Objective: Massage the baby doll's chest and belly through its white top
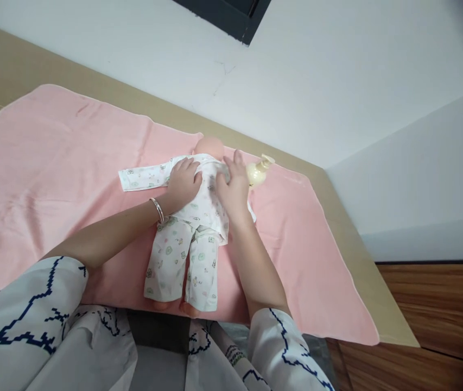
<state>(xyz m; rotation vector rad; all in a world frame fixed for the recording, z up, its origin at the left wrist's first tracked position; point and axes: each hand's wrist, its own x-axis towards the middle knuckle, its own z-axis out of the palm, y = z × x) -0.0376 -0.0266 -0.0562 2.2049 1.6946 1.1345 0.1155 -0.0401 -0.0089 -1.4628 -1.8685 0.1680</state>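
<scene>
A baby doll [209,146] lies on a pink cloth, its head toward the wall and its feet toward me. It wears a white patterned top [207,203] and matching trousers [170,260]. My left hand [184,182] rests on the left side of the top near the shoulder, fingers spread. My right hand [232,184] is at the other shoulder, its fingers apart, covering part of that sleeve. One sleeve [145,178] stretches out flat to the left. A pale yellow pump bottle [258,171] stands just beyond my right hand.
The pink cloth [72,141] covers much of a tan table [349,255], with wrinkles at the left. A white wall [296,81] rises behind the table's far edge. Wooden flooring [438,309] shows at the lower right, past the table's edge.
</scene>
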